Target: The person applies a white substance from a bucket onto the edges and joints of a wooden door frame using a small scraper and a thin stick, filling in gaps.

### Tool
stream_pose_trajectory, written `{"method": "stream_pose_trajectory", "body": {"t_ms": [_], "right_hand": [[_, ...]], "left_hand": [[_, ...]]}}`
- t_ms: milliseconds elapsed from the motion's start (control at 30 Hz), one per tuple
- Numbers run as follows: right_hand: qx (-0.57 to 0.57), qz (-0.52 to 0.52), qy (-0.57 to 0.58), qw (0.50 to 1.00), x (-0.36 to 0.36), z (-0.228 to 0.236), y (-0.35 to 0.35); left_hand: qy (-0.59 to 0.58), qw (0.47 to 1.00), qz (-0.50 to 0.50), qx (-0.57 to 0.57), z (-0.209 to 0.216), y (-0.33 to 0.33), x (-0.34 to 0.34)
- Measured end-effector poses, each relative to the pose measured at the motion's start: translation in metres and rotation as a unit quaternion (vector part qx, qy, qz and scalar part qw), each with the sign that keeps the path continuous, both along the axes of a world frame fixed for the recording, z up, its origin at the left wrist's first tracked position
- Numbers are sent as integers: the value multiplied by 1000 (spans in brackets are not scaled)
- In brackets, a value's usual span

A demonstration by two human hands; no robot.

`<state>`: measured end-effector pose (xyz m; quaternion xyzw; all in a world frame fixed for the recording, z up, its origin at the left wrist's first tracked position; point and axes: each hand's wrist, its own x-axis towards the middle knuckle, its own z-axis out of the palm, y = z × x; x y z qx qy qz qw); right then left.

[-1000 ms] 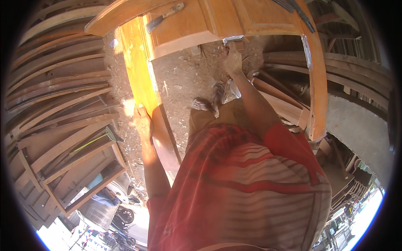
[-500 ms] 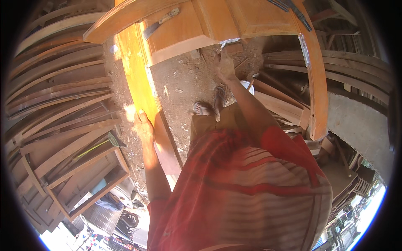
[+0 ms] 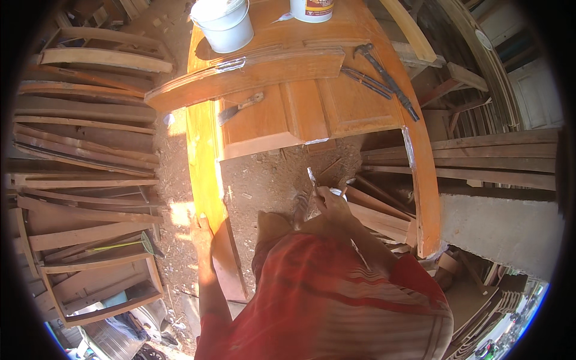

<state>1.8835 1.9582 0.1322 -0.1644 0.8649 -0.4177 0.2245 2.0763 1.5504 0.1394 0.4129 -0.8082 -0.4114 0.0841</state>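
An orange-brown panelled wooden door (image 3: 309,108) lies in front of me, with two long side boards reaching toward my body and a gap between them. My left hand (image 3: 203,233) is closed over the outer edge of the left side board (image 3: 204,156). Over the gap, my right hand (image 3: 333,205) grips a thin stick (image 3: 311,176) whose tip is coated white. That tip is apart from the door's near edge, where a white smear (image 3: 317,141) shows. More white coats the inner edge of the right side board (image 3: 420,174). A loose wooden rail (image 3: 276,73) stands on edge across the door.
On the door sit a flat brush (image 3: 240,108), a hammer (image 3: 387,78), thin dark tools (image 3: 367,82), a white bucket (image 3: 223,30) and a white tub (image 3: 312,11). Stacked boards (image 3: 90,144) line the left; more timber (image 3: 492,159) and a concrete ledge (image 3: 501,225) flank the right.
My right hand has drawn the stick back from the door's near edge toward my body. My left hand stays on the side board. The view has tilted up, bringing in the bucket, tub and whole hammer.
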Motion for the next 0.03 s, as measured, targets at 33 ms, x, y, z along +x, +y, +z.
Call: {"method": "stream_pose_trajectory", "body": {"t_ms": [33], "right_hand": [[4, 5, 7, 1000, -8, 3, 4]], "left_hand": [[-18, 999, -8, 42, -3, -4, 1]]}}
